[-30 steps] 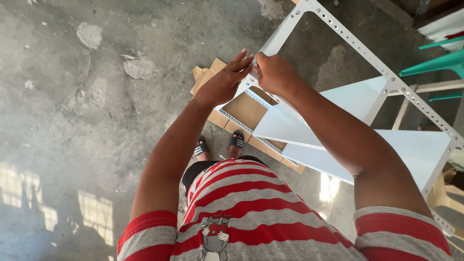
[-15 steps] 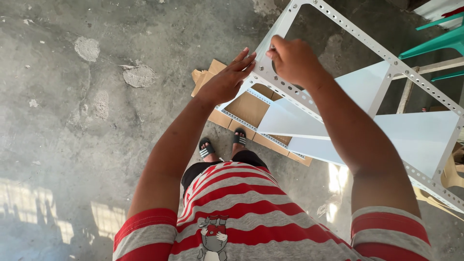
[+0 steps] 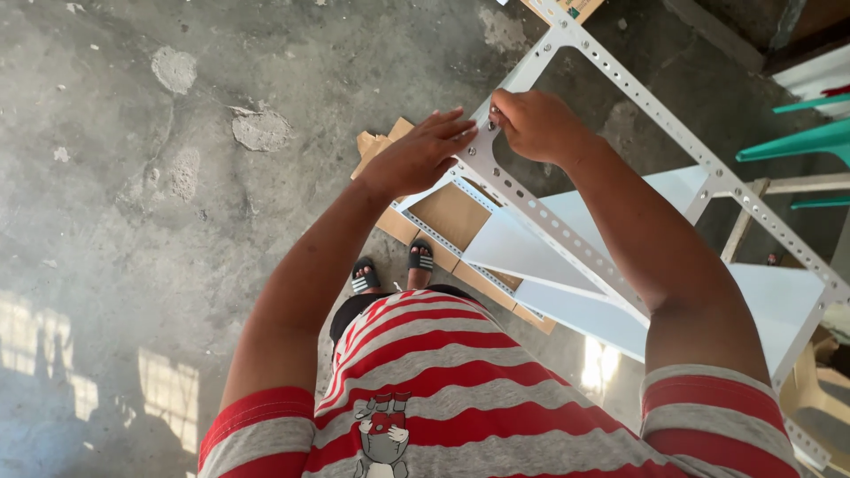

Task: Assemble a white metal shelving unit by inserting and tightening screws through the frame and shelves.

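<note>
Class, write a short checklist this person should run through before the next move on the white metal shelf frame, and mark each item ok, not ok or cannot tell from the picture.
1. Left hand steadies the corner of the shelf frame: ok, its fingers lie flat against the corner plate.
2. Right hand is at the corner bolt holes: ok, fingertips pinched there.
3. A bolt or nut is held in the right hand: cannot tell, the fingers hide it.
4. Shelf panels sit in the frame: ok, two white panels span the uprights.
5. Feet are out from under the frame: not ok, the sandals stand beside the cardboard right under it.
</note>
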